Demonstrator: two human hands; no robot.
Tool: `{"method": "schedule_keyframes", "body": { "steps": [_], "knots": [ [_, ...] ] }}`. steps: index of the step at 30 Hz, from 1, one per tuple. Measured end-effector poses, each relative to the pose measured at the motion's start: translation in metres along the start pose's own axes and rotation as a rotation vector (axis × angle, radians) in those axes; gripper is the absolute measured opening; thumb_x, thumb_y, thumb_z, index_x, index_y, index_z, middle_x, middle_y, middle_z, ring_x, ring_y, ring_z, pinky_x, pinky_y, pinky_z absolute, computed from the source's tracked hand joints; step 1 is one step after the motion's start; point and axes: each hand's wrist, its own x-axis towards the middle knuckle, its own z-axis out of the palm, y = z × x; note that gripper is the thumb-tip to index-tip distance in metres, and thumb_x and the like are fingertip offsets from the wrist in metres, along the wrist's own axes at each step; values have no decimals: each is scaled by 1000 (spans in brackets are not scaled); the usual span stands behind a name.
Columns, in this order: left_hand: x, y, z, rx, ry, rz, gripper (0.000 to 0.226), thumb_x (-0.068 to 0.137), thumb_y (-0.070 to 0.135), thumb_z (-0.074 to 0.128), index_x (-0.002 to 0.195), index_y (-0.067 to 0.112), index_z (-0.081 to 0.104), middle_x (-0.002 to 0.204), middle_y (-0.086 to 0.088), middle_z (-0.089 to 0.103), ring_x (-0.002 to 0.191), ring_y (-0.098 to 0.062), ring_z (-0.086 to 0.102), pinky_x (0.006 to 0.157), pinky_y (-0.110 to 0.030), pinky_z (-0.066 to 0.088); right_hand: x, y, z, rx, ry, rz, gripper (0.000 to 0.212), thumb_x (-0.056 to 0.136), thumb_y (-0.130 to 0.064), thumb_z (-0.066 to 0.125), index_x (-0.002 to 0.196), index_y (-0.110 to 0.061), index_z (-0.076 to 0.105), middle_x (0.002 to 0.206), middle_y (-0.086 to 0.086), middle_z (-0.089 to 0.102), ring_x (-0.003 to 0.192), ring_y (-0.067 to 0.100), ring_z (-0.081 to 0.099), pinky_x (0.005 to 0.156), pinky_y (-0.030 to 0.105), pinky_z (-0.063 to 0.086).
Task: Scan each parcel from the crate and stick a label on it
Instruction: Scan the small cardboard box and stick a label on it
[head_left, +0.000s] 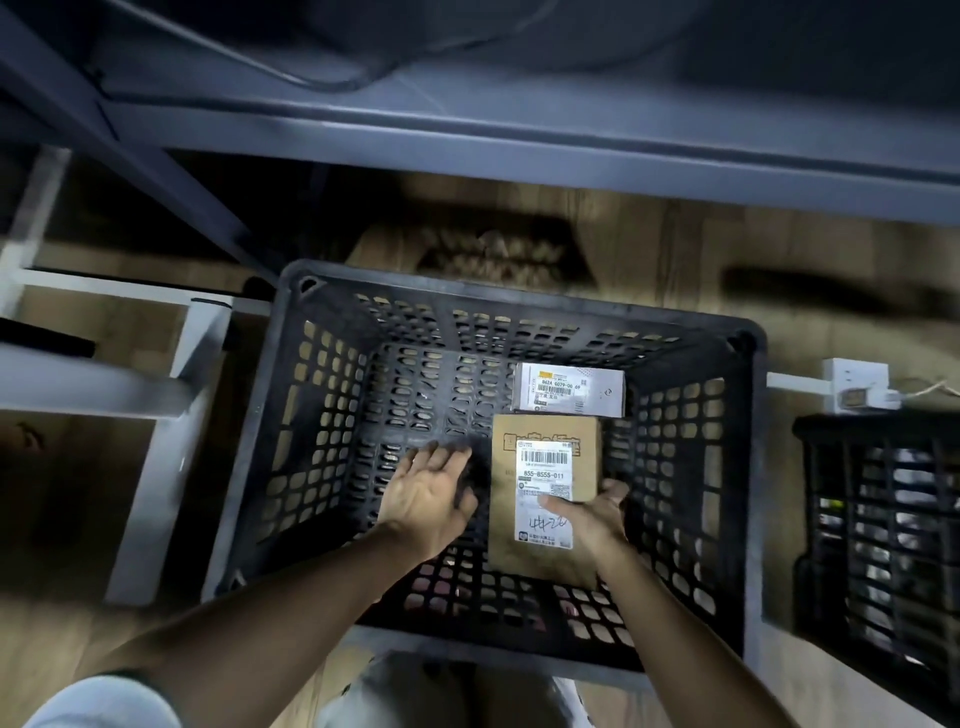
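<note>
A brown cardboard parcel (545, 493) is being lifted out of the black slatted crate (322, 395), near the crate's right wall and towards its near edge. It is held by the right hand (597, 519), whose thumb is laid across the white shipping label (545, 493) on the top face while the fingers are curled under the right-hand edge of the box. The left hand (426, 499) is spread, fingers relaxed and holding nothing, above the crate floor just beside the parcel's left edge. A second, smaller grey-white parcel (569, 389) is left lying on the floor against the far wall, towards the far-right corner.

For the lift to be done well, the box should be steadied from the left by the free hand, so that it is not tipped by a one-sided grip. The barcode at the top of the label should be kept uncovered and facing up, ready for the scanner; the thumb is best slid off the printed area. The frame is smeared by motion, so whether the box has fully cleared the floor cannot be told with certainty.
</note>
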Motion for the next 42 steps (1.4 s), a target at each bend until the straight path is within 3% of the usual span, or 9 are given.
{"method": "schedule_keyframes", "body": {
  "steps": [2, 5, 16, 20, 28, 33, 35, 38, 42],
  "knots": [
    [-9, 4, -16, -11, 8, 4, 58, 96, 37, 36, 150, 22, 21, 151, 1, 30, 141, -18, 21, 119, -33, 4, -18, -6, -6, 73, -33, -68, 76, 68, -4, 85, 121, -6, 30, 103, -2, 54, 88, 15, 59, 53, 5, 47],
    [-28, 12, -47, -41, 36, -8, 58, 96, 38, 36, 150, 22, 21, 149, 1, 32, 140, -19, 24, 119, -33, 7, -56, -23, -21, 137, -78, -147, 69, 71, -5, 83, 118, -7, 33, 100, -9, 45, 83, 1, 52, 50, -3, 40],
    [-144, 57, -207, -483, 135, -165, 52, 95, 45, 47, 140, 22, 33, 140, -4, 45, 125, -25, 46, 100, -34, 40, -243, -134, -102, 219, -159, -309, 76, 66, -16, 88, 118, -20, 32, 112, -6, 58, 93, 3, 60, 64, 12, 46],
    [-195, 76, -263, -685, 169, -179, 58, 94, 44, 51, 144, 22, 31, 144, -4, 44, 128, -24, 46, 104, -38, 40, -316, -174, -130, 207, -207, -403, 78, 65, -20, 89, 125, -14, 39, 108, -13, 48, 87, -5, 61, 63, 13, 50],
    [-279, 99, -355, -744, 310, -142, 29, 93, 40, 48, 119, 32, 37, 120, 8, 57, 103, -15, 57, 86, -33, 44, -430, -235, -152, 192, -296, -493, 87, 61, -21, 91, 125, -17, 33, 107, -12, 57, 97, -1, 60, 79, 20, 50],
    [-318, 97, -412, -797, 488, -116, 21, 93, 36, 51, 109, 34, 38, 111, 13, 58, 101, -11, 58, 90, -41, 48, -488, -282, -153, 194, -314, -601, 91, 59, -18, 92, 121, -20, 26, 94, -15, 66, 77, -5, 66, 56, 11, 49],
    [-333, 96, -434, -817, 564, -104, 23, 93, 33, 53, 113, 30, 41, 115, 10, 58, 102, -10, 58, 91, -40, 49, -509, -303, -155, 163, -333, -651, 95, 57, -21, 93, 123, -21, 23, 94, -16, 66, 80, -7, 66, 70, 15, 53],
    [-357, 95, -467, -822, 682, -95, 32, 93, 34, 53, 122, 30, 40, 119, 11, 56, 107, -12, 56, 93, -39, 46, -545, -334, -159, 121, -352, -737, 103, 56, -26, 93, 129, -21, 20, 107, -8, 65, 104, 13, 63, 99, 42, 48],
    [-384, 96, -506, -852, 793, -60, 24, 93, 34, 53, 114, 33, 41, 118, 10, 58, 105, -12, 56, 92, -40, 47, -589, -365, -166, 102, -352, -842, 99, 56, -30, 92, 128, -20, 24, 112, -1, 66, 105, 18, 64, 97, 46, 50]
  ]
}}
